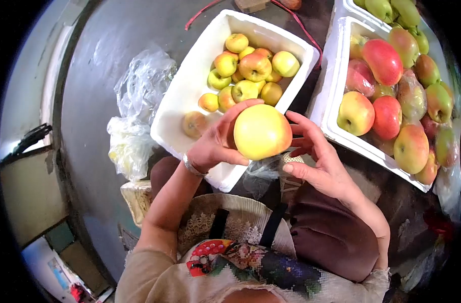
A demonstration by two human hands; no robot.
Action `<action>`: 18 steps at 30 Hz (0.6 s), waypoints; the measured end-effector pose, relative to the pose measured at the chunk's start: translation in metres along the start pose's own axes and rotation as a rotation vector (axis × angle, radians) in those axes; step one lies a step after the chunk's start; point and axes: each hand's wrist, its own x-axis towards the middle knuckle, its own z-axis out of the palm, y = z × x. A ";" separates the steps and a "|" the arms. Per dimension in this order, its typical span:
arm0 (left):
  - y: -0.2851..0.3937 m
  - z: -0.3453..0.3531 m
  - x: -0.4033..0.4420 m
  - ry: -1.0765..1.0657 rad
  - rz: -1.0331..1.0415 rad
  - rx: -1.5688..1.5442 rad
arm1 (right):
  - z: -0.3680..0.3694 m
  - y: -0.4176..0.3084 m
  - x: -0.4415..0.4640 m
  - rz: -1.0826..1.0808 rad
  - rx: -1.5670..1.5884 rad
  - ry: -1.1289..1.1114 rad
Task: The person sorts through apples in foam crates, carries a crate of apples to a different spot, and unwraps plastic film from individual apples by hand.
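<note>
A large yellow apple [262,132] is held up over the near right part of a white foam box [177,93]. My left hand [220,136] grips it from the left side, thumb below and fingers behind it. On the other side, my right hand [318,159] has its fingers spread and curved beside the apple, with a small gap to it. Several yellow-green and reddish apples [255,66] lie in the far part of the foam box. A clear plastic piece [263,177] hangs or lies below the apple.
On the right, a second foam box [331,118] holds large red and yellow apples [383,62], some in plastic. Green fruit [379,9] fills a box behind it. Crumpled plastic bags [132,144] lie to the left. A red cord [301,22] runs behind the first box.
</note>
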 end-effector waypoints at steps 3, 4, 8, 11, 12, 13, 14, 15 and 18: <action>-0.006 0.011 0.000 0.008 -0.018 0.027 | 0.000 0.013 0.002 -0.067 -0.052 0.034; -0.010 0.013 0.001 -0.005 -0.021 0.026 | 0.000 0.014 0.003 -0.153 -0.175 0.055; -0.018 0.024 0.001 0.043 0.040 0.054 | -0.002 0.003 0.002 -0.190 -0.358 0.105; -0.010 0.029 0.002 0.012 0.038 0.029 | -0.007 -0.002 0.002 -0.334 -0.368 0.100; -0.006 0.030 0.002 -0.013 0.045 0.088 | -0.010 -0.006 0.002 -0.372 -0.384 0.086; -0.005 0.036 0.003 -0.021 0.067 0.054 | -0.013 -0.009 0.001 -0.355 -0.359 0.075; -0.003 0.041 0.004 -0.020 0.089 0.019 | -0.015 -0.010 0.004 -0.392 -0.322 0.079; 0.002 0.047 0.008 -0.047 0.127 0.000 | -0.016 -0.016 0.003 -0.393 -0.285 0.090; 0.010 0.065 0.025 -0.084 0.211 -0.001 | -0.027 -0.023 0.002 -0.441 -0.278 0.091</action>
